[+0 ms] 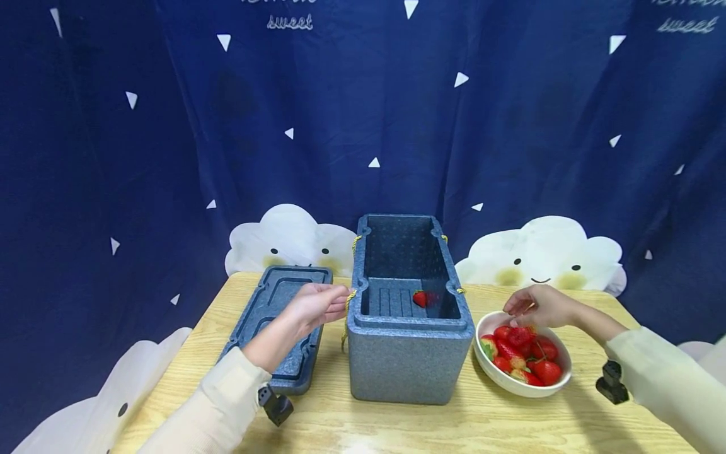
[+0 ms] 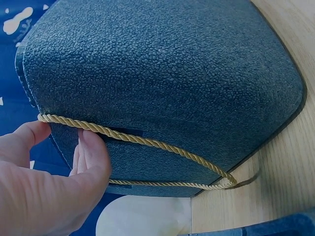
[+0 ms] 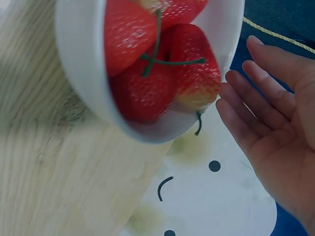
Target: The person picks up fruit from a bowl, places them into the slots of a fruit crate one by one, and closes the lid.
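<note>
My left hand [image 1: 319,307] reaches the left side of a blue-grey foam box [image 1: 405,362], its fingertips at the rim. Close up in the left wrist view, thumb and fingers touch a twisted yellow rope [image 2: 162,145] that loops down the box's side. A red strawberry [image 1: 420,298] lies on the ribbed floor inside. On the right, my right hand [image 1: 541,306] hovers over the back rim of a white bowl [image 1: 524,389] full of strawberries [image 1: 513,348]. Its fingers are loosely bent with nothing between them, tips close to a strawberry [image 3: 194,69] in the right wrist view.
The box's lid [image 1: 289,359] lies flat on the wooden table [image 1: 397,429], left of the box and beneath my left forearm. A dark blue curtain [image 1: 397,94] with white triangles and smiling clouds hangs behind the table. Small black cameras sit at both wrists.
</note>
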### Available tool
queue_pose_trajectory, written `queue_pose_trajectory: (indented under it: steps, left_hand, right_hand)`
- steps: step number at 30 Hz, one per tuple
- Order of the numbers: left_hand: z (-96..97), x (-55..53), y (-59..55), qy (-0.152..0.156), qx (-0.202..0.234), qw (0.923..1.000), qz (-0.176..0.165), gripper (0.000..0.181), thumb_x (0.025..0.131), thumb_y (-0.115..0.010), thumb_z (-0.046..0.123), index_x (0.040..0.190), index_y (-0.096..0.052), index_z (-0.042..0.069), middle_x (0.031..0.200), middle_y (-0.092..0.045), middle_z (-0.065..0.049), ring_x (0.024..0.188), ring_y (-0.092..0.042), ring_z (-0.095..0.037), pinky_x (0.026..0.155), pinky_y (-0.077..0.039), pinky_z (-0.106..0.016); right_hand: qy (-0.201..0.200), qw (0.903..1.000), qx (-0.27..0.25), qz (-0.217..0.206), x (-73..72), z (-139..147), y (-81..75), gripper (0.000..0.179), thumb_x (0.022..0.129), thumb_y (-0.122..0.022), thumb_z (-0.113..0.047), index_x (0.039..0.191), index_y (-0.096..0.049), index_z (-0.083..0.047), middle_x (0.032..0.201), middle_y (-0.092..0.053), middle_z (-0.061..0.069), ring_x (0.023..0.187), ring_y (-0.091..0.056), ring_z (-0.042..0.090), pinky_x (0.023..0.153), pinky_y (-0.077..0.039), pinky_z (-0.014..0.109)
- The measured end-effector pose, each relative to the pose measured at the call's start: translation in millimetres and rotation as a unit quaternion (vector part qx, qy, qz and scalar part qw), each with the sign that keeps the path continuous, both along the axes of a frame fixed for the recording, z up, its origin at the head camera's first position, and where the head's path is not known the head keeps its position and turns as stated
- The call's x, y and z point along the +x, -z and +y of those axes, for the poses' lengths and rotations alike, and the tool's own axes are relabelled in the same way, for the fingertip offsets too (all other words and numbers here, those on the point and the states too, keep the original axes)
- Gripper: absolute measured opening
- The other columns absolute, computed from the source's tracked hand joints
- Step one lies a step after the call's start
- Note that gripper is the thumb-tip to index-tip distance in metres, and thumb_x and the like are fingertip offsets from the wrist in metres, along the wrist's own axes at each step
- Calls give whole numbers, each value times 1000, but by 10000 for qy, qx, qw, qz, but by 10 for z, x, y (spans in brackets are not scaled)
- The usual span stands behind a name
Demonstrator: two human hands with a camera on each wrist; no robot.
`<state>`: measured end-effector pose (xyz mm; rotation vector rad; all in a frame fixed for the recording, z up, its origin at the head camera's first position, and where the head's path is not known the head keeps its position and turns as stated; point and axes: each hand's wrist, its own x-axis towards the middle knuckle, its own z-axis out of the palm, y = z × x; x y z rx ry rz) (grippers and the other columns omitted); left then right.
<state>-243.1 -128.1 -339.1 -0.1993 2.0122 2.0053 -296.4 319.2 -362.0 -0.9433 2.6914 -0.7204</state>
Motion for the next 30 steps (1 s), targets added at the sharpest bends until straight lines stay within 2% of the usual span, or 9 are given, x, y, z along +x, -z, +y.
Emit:
queue_pose_trajectory:
  steps: [7,10,14,19,30]
  left_hand:
    - [11,-15,-3,-16,18,10000,-24,41,92,-55,12,128,-52,-7,130,-59,-24,108,-63,-20,105,-49,-40]
    - [14,-13,-7,-25,36,10000,-19,41,91,-56,12,127,-53,-7,129,-60,-24,106,-64,-19,104,-50,-39]
    - [6,-16,0,5,48,10000,31,41,92,-55,12,127,-52,-8,129,-60,-25,108,-65,-21,105,-49,-40]
    - [0,-20,-4,48,41,10000,63,42,94,-53,13,130,-50,-8,131,-58,-25,117,-62,-26,107,-47,-42]
    - [-3,-17,16,75,50,9999,105,41,97,-51,15,130,-50,-8,132,-58,-24,118,-61,-27,103,-50,-39]
  right_hand:
    - [30,9995,106,-311,91,79,31,25,75,-75,-3,97,-66,5,89,-72,13,77,-64,4,67,-57,18]
    - [136,9987,196,-459,127,103,58,28,72,-76,-5,97,-66,4,87,-71,10,74,-60,2,65,-56,18]
    - [153,9989,295,-343,140,125,119,31,70,-80,-12,95,-67,0,83,-70,4,73,-57,-3,64,-53,18]
    - [29,9995,199,-263,132,129,154,30,71,-81,-12,94,-67,1,83,-71,5,74,-59,-3,64,-56,19]
    - [-53,9998,93,-187,127,116,159,30,73,-81,-18,94,-68,1,82,-72,3,73,-58,-5,65,-55,19]
